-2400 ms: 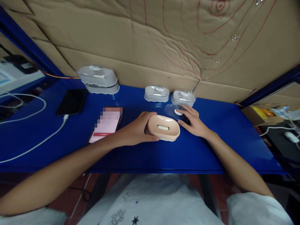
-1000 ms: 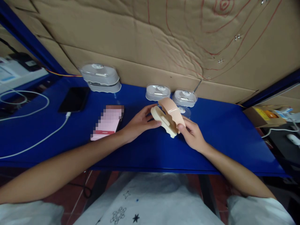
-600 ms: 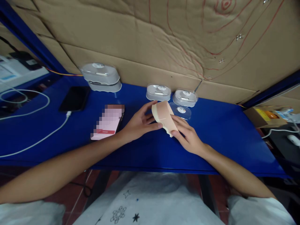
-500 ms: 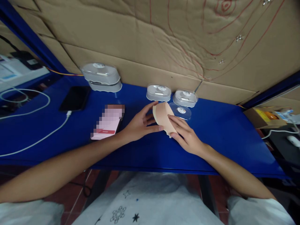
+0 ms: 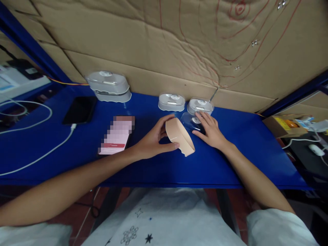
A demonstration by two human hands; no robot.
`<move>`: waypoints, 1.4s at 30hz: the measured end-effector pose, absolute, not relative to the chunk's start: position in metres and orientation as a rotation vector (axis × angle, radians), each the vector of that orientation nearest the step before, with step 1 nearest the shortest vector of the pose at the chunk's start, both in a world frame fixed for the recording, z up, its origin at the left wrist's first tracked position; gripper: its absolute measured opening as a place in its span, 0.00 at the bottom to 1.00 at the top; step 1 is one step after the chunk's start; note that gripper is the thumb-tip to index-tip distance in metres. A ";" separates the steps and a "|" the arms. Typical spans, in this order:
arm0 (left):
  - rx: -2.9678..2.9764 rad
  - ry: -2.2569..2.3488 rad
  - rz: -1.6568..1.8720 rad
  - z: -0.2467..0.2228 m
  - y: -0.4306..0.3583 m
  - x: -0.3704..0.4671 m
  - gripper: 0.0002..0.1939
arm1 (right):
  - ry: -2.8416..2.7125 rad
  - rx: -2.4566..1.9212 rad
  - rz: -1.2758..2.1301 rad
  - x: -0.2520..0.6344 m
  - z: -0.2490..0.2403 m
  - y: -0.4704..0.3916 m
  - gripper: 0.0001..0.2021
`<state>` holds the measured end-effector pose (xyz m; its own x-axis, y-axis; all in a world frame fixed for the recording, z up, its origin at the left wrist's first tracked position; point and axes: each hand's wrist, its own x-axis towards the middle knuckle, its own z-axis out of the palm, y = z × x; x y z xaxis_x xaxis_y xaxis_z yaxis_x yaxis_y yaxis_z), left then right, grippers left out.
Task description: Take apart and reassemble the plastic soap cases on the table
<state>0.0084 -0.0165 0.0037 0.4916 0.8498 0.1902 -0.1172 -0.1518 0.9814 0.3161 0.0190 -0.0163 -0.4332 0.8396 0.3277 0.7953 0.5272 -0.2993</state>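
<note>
Moved since the earlier frame, head view: right hand (image 5: 211, 134), off the peach container (image 5: 179, 137) and over to the clear lid (image 5: 187, 119); container, turned so its opening faces right.

Head view, hands. Left hand (image 5: 156, 138): grasping the container at its left end, thumb on the near wall, fingers behind. Container held tilted above the desk (image 5: 156, 172); contents hidden. Right hand: fingers spread and in contact with the lid; whether it grips cannot be told.

Head view, hazards (judged). Container may slip and drop, the cause being a one-handed hold on a smooth, tilted wall. Anything loose inside could slide out of the lowered opening. Lid, thin and slick, may skid into the grey box close behind under uneven finger pressure. Lit phone (image 5: 118, 135), just beside the left forearm, could be nudged by a sweep of that arm.

Head view, count. Peach container: one. Loose clear lid: one. Grey boxes (image 5: 171, 103), clear-covered: four; two stacked at left, one mid-desk, one further right. Phones: two, one lit, one black phone (image 5: 80, 110) with a white cable (image 5: 73, 127). Cardboard box (image 5: 284, 127) at far right: one. White mouse (image 5: 315, 149): one.
</note>
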 end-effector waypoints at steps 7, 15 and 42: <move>1.277 0.748 1.025 -0.001 -0.009 0.011 0.44 | -2.025 -1.364 0.552 0.309 -0.023 0.021 0.37; 1.243 0.752 1.117 0.002 -0.006 0.011 0.40 | -1.987 -1.056 0.793 0.278 -0.014 -0.018 0.34; 1.720 0.675 1.037 0.014 -0.016 0.000 0.48 | -2.419 -0.813 0.291 0.293 0.000 -0.019 0.43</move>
